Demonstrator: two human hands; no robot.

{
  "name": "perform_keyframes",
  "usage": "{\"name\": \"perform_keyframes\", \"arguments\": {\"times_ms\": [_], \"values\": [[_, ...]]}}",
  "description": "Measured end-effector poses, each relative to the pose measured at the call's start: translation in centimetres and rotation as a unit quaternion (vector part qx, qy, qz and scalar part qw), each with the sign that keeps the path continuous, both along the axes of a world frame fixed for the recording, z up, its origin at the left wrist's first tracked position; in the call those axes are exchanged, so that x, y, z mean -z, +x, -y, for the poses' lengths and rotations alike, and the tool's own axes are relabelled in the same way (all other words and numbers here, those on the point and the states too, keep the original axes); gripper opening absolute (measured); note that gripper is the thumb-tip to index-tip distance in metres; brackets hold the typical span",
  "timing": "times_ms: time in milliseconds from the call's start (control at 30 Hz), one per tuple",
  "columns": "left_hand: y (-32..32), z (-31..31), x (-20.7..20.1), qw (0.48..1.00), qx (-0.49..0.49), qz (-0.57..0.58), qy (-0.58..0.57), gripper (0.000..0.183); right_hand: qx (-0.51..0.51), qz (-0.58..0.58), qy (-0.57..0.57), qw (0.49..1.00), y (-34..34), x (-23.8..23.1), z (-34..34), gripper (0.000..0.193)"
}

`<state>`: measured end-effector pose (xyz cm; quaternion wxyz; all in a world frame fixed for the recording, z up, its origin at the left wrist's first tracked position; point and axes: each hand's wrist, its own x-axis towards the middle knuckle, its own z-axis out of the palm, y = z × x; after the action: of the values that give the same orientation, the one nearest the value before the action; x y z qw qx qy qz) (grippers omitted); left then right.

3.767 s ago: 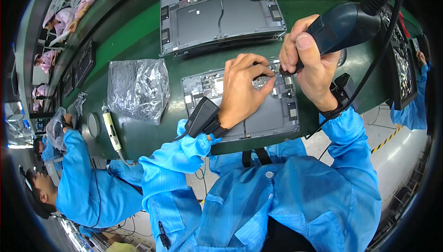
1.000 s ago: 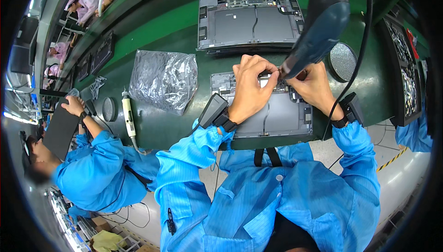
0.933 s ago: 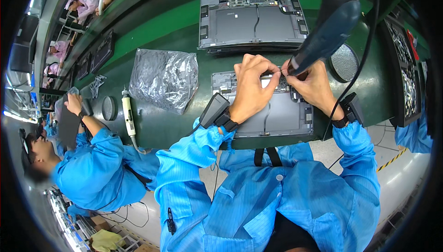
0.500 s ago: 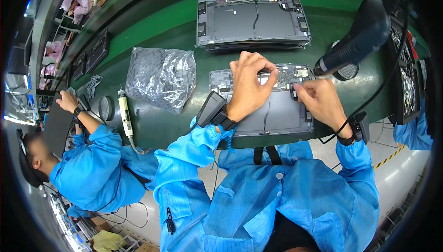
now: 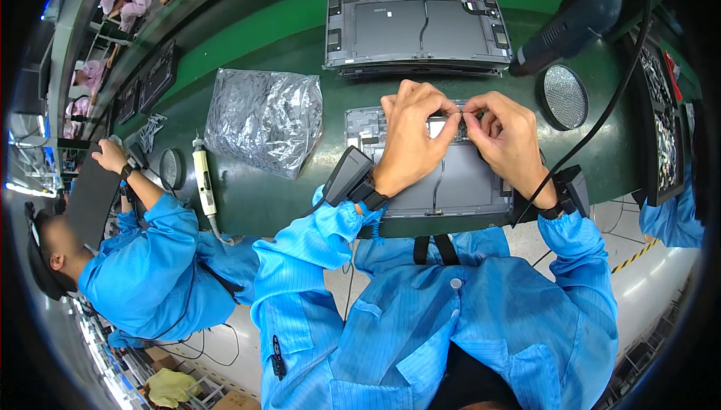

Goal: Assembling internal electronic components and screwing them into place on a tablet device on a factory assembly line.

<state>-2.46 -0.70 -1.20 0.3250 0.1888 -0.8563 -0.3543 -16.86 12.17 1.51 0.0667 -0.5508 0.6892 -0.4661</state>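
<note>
An opened laptop base [image 5: 473, 185] lies on the bench in front of me, its grey inner side and circuit board facing up. Above the board, my left hand [image 5: 417, 136] is closed in a pinch, thumb against forefinger. My right hand [image 5: 505, 136] pinches too, its fingertips almost meeting the left ones near the board's middle. Whatever sits between the fingertips is too small to make out. Each wrist carries a strapped-on dark device.
Beyond it stands a stack of opened laptop bases [image 5: 417, 31]. To the left are a clear plastic bag [image 5: 263, 121] of dark pieces and a corded electric screwdriver [image 5: 203, 177]. A dark nozzled tool [image 5: 563, 31] and round mesh disc [image 5: 563, 97] stand right. A co-worker [image 5: 158, 260] holds a dark panel.
My right hand has moved left and up to meet the left fingertips. The nozzled tool has shifted away, uncovering the mesh disc. The co-worker's panel has tilted.
</note>
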Motion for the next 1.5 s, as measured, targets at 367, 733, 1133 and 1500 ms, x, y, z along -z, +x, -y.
{"name": "perform_keyframes", "arguments": {"times_ms": [367,733,1133,1500], "values": [[0.0,0.1,0.1,1.0,-0.003,-0.019,-0.013,0.008,-0.03,0.002,0.017,0.999,-0.3,-0.3,0.5,0.018],[0.1,0.1,0.2,1.0,0.002,-0.014,-0.013,0.01,-0.051,-0.074,0.024,0.996,-0.6,-0.9,0.9,0.018],[3.8,1.0,-0.6,0.991,-0.011,0.045,-0.125,0.027,-0.09,-0.057,0.102,0.989,-1.6,-1.1,2.7,0.012],[4.1,1.1,-0.1,0.987,0.017,0.065,-0.145,0.031,-0.075,-0.06,0.119,0.988,-1.4,-0.2,3.8,0.012]]}}
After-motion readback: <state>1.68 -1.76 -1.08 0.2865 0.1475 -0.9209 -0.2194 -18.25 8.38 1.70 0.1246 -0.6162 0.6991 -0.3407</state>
